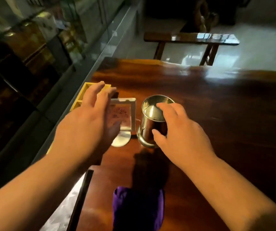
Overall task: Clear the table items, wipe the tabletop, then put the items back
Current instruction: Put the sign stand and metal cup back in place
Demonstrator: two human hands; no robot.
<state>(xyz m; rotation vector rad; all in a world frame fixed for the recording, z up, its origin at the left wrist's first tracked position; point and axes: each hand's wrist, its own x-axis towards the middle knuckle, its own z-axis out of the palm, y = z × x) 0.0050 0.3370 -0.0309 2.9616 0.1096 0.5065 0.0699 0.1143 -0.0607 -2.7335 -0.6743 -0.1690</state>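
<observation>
Reaching hands: both bare forearms stretch forward over the dark, glossy wooden counter (217,104), each hand at one of two things standing side by side.
Left hand (85,120): it is at the small white picture frame (127,112), palm toward the frame's left side, fingers (97,90) spread wide and loose above its top edge; whether they touch the frame cannot be told, and no firm grip shows.
Right hand (182,130): curled around the right side of the metal cup (152,120), thumb on the near wall, other fingers at the rim and hooked just over it; the fingers are narrowed onto the cup, holding it.
Picture frame: upright on a round silver foot that rests on the counter, just left of the cup and apart from it by a thin gap.
Metal cup: shiny, upright, open mouth up, its wider base on the counter near the left edge.
Yellow tray (82,95): a compartmented wooden piece at the counter's left edge, behind the left hand and mostly hidden by it.
Purple cloth (139,209): bunched on the near part of the counter, between the two forearms, well apart from cup and frame.
Bench (190,39): dark wood, on the pale floor beyond the counter's far edge.
</observation>
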